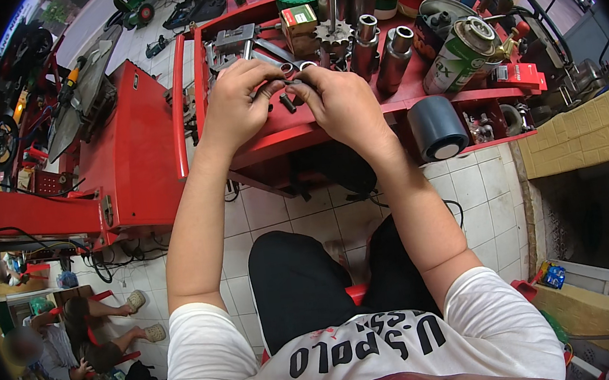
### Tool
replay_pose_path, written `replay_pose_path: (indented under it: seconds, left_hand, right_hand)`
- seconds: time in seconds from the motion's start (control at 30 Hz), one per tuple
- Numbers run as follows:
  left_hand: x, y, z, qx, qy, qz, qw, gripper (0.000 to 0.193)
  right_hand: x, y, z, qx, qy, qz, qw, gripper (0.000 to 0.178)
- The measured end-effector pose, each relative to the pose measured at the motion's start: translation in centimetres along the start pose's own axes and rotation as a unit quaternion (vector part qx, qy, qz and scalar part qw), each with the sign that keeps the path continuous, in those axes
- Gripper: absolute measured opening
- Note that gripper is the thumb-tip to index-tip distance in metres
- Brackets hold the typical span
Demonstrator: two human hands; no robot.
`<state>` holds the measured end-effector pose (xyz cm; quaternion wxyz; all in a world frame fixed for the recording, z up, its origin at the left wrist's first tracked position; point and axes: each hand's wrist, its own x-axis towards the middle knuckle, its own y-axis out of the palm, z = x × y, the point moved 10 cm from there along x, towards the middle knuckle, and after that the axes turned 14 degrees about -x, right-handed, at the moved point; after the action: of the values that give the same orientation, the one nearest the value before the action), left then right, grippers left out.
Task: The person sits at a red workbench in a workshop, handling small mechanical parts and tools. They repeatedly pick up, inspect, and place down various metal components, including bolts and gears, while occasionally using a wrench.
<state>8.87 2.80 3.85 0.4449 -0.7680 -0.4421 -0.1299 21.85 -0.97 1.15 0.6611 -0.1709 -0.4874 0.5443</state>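
Both of my hands are over the near edge of a red tool cart (276,135), fingertips almost meeting. My left hand (239,102) is closed in a pinch on something small that the fingers hide. Thumb and forefinger of my right hand (346,104) press together at the same spot, and what they grip is also hidden. Just below the fingertips a short dark cylindrical piece (288,103) shows against the red top. Beyond the fingers are metal ring-shaped ends (287,68), partly covered by my hands.
Steel socket-like cylinders (395,59), a toothed sprocket (335,35), a small box (300,29) and a green-white can (459,55) crowd the cart. A dark grey roll (437,128) sits at its near right edge. A red cabinet (138,144) stands left; a seated person (74,325) is behind it.
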Motion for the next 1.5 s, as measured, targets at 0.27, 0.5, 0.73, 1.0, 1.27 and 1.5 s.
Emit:
replay_pose_path:
  seconds: [0.27,0.5,0.73,1.0,1.27,1.5]
  left_hand:
    - [-0.3,0.4,1.3,-0.077,-0.05,0.014,0.996,0.014]
    - [-0.8,0.7,2.3,-0.151,-0.1,0.009,0.983,0.019]
    - [-0.7,0.9,2.1,-0.109,-0.095,0.026,0.989,0.019]
    - [-0.6,-0.2,1.3,-0.118,-0.089,-0.017,0.989,0.011]
    - [-0.6,-3.0,-0.7,-0.098,0.037,-0.128,0.986,0.012]
    - [-0.6,-3.1,-1.3,-0.096,0.07,-0.121,0.986,0.015]
  right_hand:
    - [-0.3,-1.5,0.3,0.109,-0.021,-0.059,0.992,0.026]
    - [-0.2,-1.2,0.4,0.141,-0.054,-0.069,0.986,0.024]
    - [-0.3,-1.9,0.7,0.162,-0.05,-0.089,0.981,0.024]
    - [-0.5,-2.5,0.3,0.166,-0.002,-0.085,0.982,0.022]
    - [-0.1,-2.6,0.1,0.143,-0.001,-0.099,0.985,0.021]
    - [-0.1,-2.2,-0.2,0.172,-0.003,-0.105,0.98,0.02]
